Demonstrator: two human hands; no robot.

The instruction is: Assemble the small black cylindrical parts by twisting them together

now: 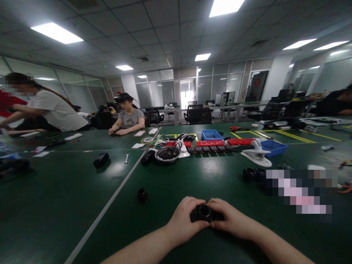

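One black part point(202, 213) (round opening showing): left hand point(183, 217) and right hand point(231, 217) are gripping its sides, while a black ring-shaped piece point(142, 197) is sitting leftward.

Green table point(79, 194); at three o'clock, yellow lines point(297, 136), red strips point(210, 143), blue bins point(213, 138); at five, black part point(202, 216); at seven, black ring point(142, 198).

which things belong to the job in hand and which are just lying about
Job in hand:
black part, held by left hand and right hand
small black piece, possibly

Apparently just lying about:
wrench
blue bins
white clip base
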